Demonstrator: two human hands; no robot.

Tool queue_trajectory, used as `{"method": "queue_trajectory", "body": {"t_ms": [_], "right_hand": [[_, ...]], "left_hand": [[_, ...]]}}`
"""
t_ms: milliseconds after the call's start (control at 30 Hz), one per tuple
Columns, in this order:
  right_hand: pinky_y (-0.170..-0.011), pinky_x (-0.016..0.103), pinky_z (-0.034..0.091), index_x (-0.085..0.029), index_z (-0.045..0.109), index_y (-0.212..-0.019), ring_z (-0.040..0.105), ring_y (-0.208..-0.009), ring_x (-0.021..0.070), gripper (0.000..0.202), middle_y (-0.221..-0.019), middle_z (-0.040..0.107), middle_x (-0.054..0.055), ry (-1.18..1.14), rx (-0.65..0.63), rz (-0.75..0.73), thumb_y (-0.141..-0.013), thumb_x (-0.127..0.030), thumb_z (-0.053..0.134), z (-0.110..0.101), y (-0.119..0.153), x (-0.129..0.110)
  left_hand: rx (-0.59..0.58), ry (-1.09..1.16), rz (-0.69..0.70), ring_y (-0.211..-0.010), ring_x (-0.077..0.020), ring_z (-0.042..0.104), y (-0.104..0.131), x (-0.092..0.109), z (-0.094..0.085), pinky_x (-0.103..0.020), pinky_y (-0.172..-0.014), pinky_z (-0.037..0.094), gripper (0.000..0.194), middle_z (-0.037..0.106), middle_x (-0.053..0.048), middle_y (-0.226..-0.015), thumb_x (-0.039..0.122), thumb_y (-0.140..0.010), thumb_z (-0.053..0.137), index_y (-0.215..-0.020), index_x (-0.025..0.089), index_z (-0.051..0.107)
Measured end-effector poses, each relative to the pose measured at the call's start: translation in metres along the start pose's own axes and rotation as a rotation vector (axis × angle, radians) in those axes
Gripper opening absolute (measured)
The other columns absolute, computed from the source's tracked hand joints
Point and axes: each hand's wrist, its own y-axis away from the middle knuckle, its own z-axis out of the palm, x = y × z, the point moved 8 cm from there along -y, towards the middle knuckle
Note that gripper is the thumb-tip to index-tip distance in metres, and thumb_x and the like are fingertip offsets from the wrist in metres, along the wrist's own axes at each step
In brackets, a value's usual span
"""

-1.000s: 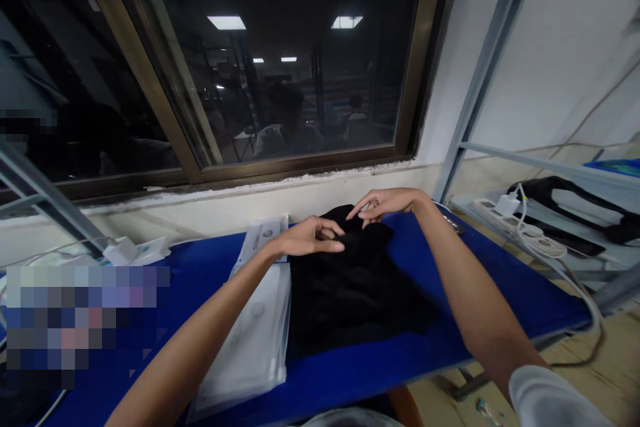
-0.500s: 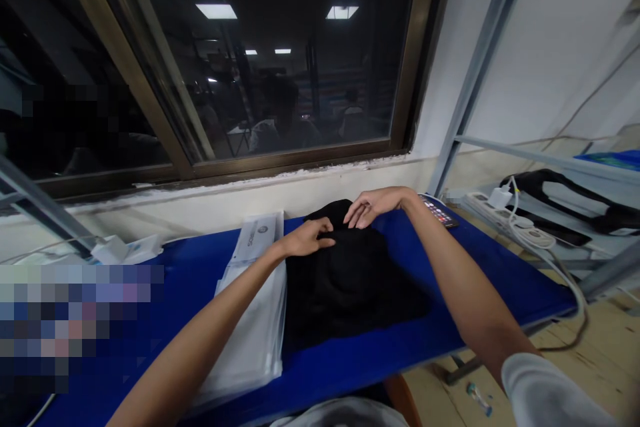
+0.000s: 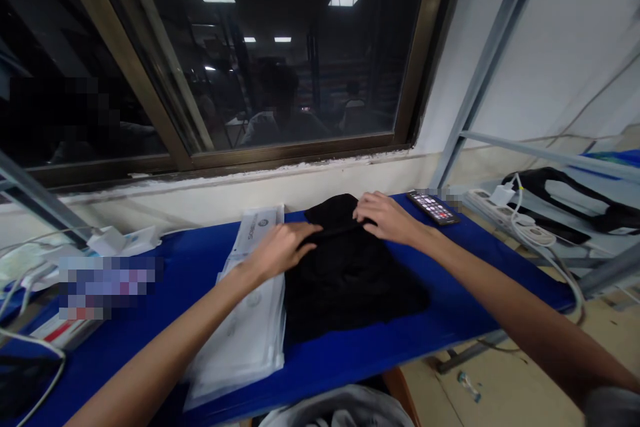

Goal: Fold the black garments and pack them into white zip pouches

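A black garment (image 3: 350,280) lies spread on the blue table, its far end folded over into a narrower band (image 3: 333,213). My left hand (image 3: 280,247) rests at the left end of that fold, fingers stretched over the cloth and thumb apart from them. At the fold's right end, my right hand (image 3: 385,217) has its fingers bent around the cloth edge. Left of the garment, partly under my left forearm, is a stack of clear zip bags (image 3: 250,327) with printed lettering.
The blue table (image 3: 320,363) stands against a wall below a dark window (image 3: 300,47). A phone (image 3: 433,207) lies at the back right. Power strips (image 3: 510,213) and cables are at both sides. Grey metal posts (image 3: 493,60) rise beside the table. A bin-like grey shape (image 3: 340,407) shows at the bottom.
My right hand has moved right and lower, from above the fold to its right edge. My left hand has shifted left. The phone is now less covered by my arm.
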Motion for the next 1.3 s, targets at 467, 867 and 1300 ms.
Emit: {"method": "queue_trajectory", "body": {"t_ms": [467, 867, 1300], "right_hand": [[-0.100, 0.045, 0.046, -0.024, 0.067, -0.122, 0.068, -0.104, 0.0255, 0.031, -0.115, 0.075, 0.009, -0.135, -0.017, 0.044, -0.093, -0.021, 0.055, 0.011, 0.068, -0.025], [-0.094, 0.042, 0.052, -0.021, 0.073, -0.104, 0.068, -0.105, 0.0277, 0.041, -0.114, 0.075, 0.009, -0.643, 0.020, 0.485, -0.087, -0.057, 0.063, 0.046, 0.064, 0.037], [-0.065, 0.034, 0.048, -0.022, 0.062, -0.072, 0.062, -0.064, 0.0204, 0.051, -0.071, 0.067, 0.005, -0.536, 0.187, 0.736, -0.093, -0.067, 0.049, 0.025, 0.103, 0.038]], "left_hand": [[-0.028, 0.103, 0.002, -0.110, -0.0238, 0.068, 0.064, 0.040, 0.011, -0.037, -0.093, 0.057, 0.050, 0.069, -0.010, -0.125, 0.006, -0.091, 0.048, -0.139, 0.021, 0.053], [-0.044, 0.556, -0.294, -0.107, -0.0261, 0.070, 0.040, -0.043, 0.032, -0.035, -0.083, 0.057, 0.048, 0.069, -0.010, -0.132, 0.052, -0.096, 0.055, -0.132, 0.022, 0.066], [0.260, 0.270, -0.260, -0.113, -0.0265, 0.065, 0.052, -0.030, -0.003, -0.046, -0.100, 0.054, 0.031, 0.069, -0.010, -0.120, 0.031, -0.097, 0.053, -0.120, 0.021, 0.071]]}}
